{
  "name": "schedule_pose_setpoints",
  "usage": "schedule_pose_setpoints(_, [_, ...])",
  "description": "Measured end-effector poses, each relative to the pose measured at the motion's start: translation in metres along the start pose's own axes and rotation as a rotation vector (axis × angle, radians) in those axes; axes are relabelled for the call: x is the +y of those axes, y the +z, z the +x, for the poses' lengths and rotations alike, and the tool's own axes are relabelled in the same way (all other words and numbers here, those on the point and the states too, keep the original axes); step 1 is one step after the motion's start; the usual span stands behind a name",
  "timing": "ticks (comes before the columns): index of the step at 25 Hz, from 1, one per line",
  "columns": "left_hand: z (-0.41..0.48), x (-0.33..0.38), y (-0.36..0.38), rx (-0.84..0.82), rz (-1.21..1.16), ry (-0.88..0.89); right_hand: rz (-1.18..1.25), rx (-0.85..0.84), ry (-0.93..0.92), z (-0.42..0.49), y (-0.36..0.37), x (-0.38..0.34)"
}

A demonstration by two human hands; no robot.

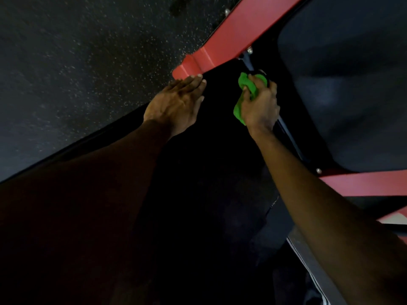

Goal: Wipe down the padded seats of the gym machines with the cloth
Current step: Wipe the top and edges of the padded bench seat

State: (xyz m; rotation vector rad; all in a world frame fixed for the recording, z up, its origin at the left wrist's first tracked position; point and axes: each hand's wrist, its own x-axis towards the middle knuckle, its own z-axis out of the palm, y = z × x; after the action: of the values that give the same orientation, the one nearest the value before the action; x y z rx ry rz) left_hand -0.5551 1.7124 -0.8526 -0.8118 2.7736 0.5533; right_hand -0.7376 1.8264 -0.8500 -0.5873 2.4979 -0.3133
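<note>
Green cloth (245, 84), bunched into soft folds, sits in the right hand (262, 104), just below the stepped end of the red steel beam (220, 49). Grip closed: fingers curled over the wad, pressing it down beside a pale metal bracket (247, 63) that runs out from under the beam. Whether the cloth touches padding or hardware at this spot is too dim to tell. Left hand (176, 102) lies flat, fingers straight, tips touching the beam's end, palm on the black pad (209, 155) below it; no grip, likely bracing. Step in hand, as I judge it: wiping the narrow end of this pad where it meets the frame. Next move likely calls for a firm sweep away from the beam along the pad, keeping the cloth off the bracket's edges. A second padded seat (352, 89), to the right of the beam, looks smooth, matte and dark, vinyl-like with rounded corners; it probably awaits wiping. Beam paint is matte with crisp folded edges. Rubber floor (88, 62), left of the beam, is black with pale flecks.
</note>
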Motion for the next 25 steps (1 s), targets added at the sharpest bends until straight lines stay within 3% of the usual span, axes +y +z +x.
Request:
schedule_pose_setpoints(3, [0.0, 0.003, -0.004, -0.007, -0.001, 0.003, -0.011, -0.023, 0.003, -0.027, -0.007, 0.052])
schedule_pose_setpoints(6, [-0.001, 0.004, -0.006, -0.005, 0.003, -0.005, -0.034, -0.015, 0.167, -0.06, -0.017, 0.108])
schedule_pose_setpoints(9, [-0.002, 0.008, -0.009, -0.008, 0.013, -0.017, -0.04, -0.024, 0.274, -0.059, -0.019, 0.115])
schedule_pose_setpoints(14, [-0.002, 0.01, -0.014, -0.014, 0.009, -0.019, 0.055, -0.065, 0.067, -0.049, -0.005, 0.026])
schedule_pose_setpoints(17, [-0.003, 0.011, -0.016, 0.042, -0.004, -0.003, 0.064, -0.076, -0.023, -0.06, -0.011, 0.038])
schedule_pose_setpoints(22, [-0.006, 0.03, -0.018, 0.061, -0.033, -0.043, -0.038, -0.061, 0.194, -0.094, -0.028, 0.153])
schedule_pose_setpoints(25, [-0.009, 0.065, -0.007, 0.066, -0.08, 0.03, -0.016, -0.051, 0.276, -0.089, -0.028, 0.147])
